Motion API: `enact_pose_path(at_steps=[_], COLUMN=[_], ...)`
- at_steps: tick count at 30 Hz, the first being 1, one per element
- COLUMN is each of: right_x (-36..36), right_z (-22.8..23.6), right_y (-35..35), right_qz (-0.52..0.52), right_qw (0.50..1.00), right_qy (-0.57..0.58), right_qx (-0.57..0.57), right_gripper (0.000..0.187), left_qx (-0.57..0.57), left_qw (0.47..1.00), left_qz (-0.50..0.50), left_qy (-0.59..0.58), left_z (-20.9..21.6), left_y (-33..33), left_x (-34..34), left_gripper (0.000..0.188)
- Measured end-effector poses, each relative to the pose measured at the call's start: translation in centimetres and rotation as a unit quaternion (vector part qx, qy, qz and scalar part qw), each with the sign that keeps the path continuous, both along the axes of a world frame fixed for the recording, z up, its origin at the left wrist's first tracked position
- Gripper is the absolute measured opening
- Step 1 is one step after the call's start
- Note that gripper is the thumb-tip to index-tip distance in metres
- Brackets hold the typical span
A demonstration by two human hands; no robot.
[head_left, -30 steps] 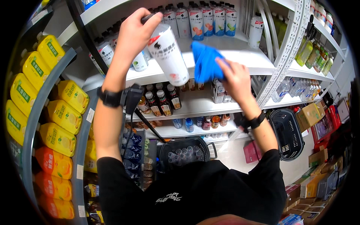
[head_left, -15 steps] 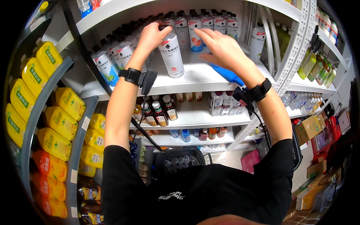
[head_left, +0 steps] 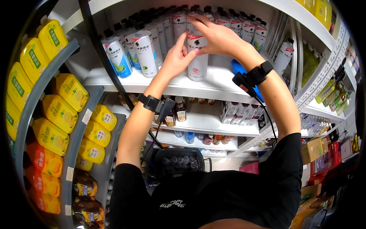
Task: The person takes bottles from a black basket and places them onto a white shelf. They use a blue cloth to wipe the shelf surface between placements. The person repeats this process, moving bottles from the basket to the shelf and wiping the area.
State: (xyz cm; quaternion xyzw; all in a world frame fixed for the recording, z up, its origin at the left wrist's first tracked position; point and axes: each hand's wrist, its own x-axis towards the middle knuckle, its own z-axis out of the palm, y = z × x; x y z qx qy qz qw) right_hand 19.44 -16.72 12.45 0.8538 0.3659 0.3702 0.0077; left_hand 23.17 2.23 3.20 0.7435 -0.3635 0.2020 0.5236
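A white bottle (head_left: 197,71) with a pink fruit print stands upright near the front edge of the upper shelf (head_left: 167,86). My right hand (head_left: 219,38) is closed around its upper part, and the cap is hidden behind the fingers. Against the bottle's left side rests my left hand (head_left: 176,61), its thumb and forefinger spread apart. To the left stand a white bottle with a green fruit print (head_left: 145,55) and a blue-and-white bottle with a lime print (head_left: 119,59). Several similar dark-capped bottles (head_left: 236,26) fill the shelf behind.
Yellow jugs (head_left: 57,114) line a grey rack at left. A blue object (head_left: 238,68) lies on the shelf beside my right wrist. Lower shelves hold dark bottles (head_left: 180,110) and clear-sided bottles (head_left: 240,112). Below stands a black basket (head_left: 202,154) containing bottles. A shelf post (head_left: 320,57) rises at right.
My left hand has come down from the bottle's cap to its side. My right hand has moved onto the bottle's upper part. The whole view has shifted somewhat.
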Motion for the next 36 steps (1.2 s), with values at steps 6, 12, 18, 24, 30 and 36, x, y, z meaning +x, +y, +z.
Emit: enact_pose_path(at_steps=[6,12,18,24,30,36], right_x=[-1.6,4.1,11.0,16.4,18.0,20.0], right_z=[0.1,-0.5,-0.9,-0.7,0.9,0.3], right_y=[0.8,1.2,2.3,4.6,6.6,5.7], right_qz=[-0.100,-0.071,-0.108,-0.163,-0.192,-0.135], right_qw=[0.992,0.996,0.993,0.984,0.971,0.986], right_qy=[0.038,-0.002,0.001,0.030,0.086,0.027], right_qx=[-0.073,-0.060,-0.056,-0.070,-0.113,-0.097], right_gripper=[0.093,0.083,0.084,0.080,0.085,0.072], left_qx=[0.121,0.083,0.134,0.118,0.132,0.140], left_qw=[0.989,0.988,0.979,0.978,0.974,0.967], left_qz=[0.079,0.117,0.136,0.161,0.180,0.210], left_qy=[0.004,0.057,0.072,0.065,0.048,0.039], left_z=[-3.8,-5.7,-5.3,-5.5,-5.6,-5.8], left_y=[2.6,3.9,3.5,3.2,3.1,3.0], left_x=[0.2,1.1,0.5,0.5,0.3,0.4], left_gripper=[0.057,0.040,0.029,0.030,0.027,0.027])
